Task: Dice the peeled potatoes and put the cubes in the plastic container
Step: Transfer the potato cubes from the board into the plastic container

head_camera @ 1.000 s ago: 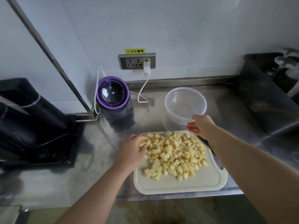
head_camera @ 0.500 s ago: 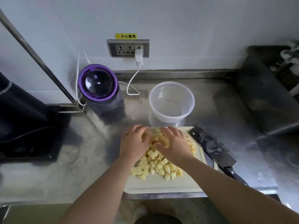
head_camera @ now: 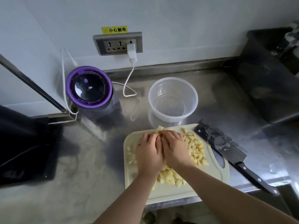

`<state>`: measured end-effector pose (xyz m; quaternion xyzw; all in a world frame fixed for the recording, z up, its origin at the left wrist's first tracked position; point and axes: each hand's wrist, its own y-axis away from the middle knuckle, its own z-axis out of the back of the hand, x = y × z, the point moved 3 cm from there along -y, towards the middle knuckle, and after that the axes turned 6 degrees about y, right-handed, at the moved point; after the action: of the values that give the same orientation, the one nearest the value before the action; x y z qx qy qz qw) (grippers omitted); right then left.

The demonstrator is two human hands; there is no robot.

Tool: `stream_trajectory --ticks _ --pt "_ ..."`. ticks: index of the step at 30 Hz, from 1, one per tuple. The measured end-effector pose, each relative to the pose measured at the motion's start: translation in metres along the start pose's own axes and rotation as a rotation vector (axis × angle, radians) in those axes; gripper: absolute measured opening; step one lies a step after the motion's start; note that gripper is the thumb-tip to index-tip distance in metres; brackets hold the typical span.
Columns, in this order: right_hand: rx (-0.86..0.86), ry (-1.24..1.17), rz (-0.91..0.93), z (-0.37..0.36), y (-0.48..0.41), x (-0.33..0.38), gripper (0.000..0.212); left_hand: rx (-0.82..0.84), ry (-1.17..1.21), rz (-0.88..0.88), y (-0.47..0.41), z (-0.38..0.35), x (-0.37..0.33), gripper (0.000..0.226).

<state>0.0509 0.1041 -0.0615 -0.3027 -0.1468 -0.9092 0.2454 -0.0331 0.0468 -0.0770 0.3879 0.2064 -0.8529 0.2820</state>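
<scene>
Yellow potato cubes [head_camera: 196, 149] lie heaped on a white cutting board [head_camera: 215, 175] at the counter's front edge. My left hand [head_camera: 149, 152] and my right hand [head_camera: 174, 147] press side by side, palms down, cupped over the middle of the heap. A few cubes stick out past the fingertips at the board's far edge. What lies under the palms is hidden. The clear round plastic container [head_camera: 173, 99] stands just behind the board and looks bare inside.
A cleaver [head_camera: 221, 143] with a black handle lies along the board's right side, handle over the counter edge. A purple-lidded blender [head_camera: 89, 88] stands at the left, its white cord running to the wall socket [head_camera: 118, 43]. Dark appliances sit at far left and far right.
My right hand came back from the container to the board. Both hands closed together over the cubes and now touch side by side. The view shifted so the cleaver shows.
</scene>
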Motion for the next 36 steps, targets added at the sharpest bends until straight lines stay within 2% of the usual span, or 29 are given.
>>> stream_trajectory --ticks 4,8,12,17,23,28,32,36 --pt "-0.04 -0.161 -0.102 0.002 -0.006 0.004 0.026 -0.074 0.123 0.073 -0.003 -0.004 -0.004 0.045" --pt "-0.056 -0.276 -0.164 0.003 -0.01 0.004 0.023 -0.125 0.201 0.143 -0.004 -0.006 -0.002 0.04" --pt "-0.046 -0.413 -0.277 0.001 -0.015 0.013 0.021 -0.17 0.368 0.347 -0.01 -0.007 -0.003 0.023" --pt "-0.011 -0.652 -0.46 -0.009 -0.014 0.027 0.024 -0.241 0.628 0.636 -0.016 0.0 -0.009 0.022" --pt "0.033 -0.793 -0.578 -0.004 -0.007 0.04 0.025 -0.323 0.822 0.846 -0.016 0.014 -0.027 0.029" --pt "0.052 -0.844 -0.602 0.015 0.0 0.049 0.023 -0.337 0.924 0.902 -0.013 0.028 -0.053 0.024" --pt "-0.026 -0.888 -0.55 0.056 -0.015 0.058 0.024 -0.304 0.984 0.805 -0.038 0.03 -0.088 0.023" --pt "-0.13 -0.929 -0.544 0.095 -0.068 0.062 0.029 -0.201 1.045 0.739 -0.097 0.02 -0.118 0.037"
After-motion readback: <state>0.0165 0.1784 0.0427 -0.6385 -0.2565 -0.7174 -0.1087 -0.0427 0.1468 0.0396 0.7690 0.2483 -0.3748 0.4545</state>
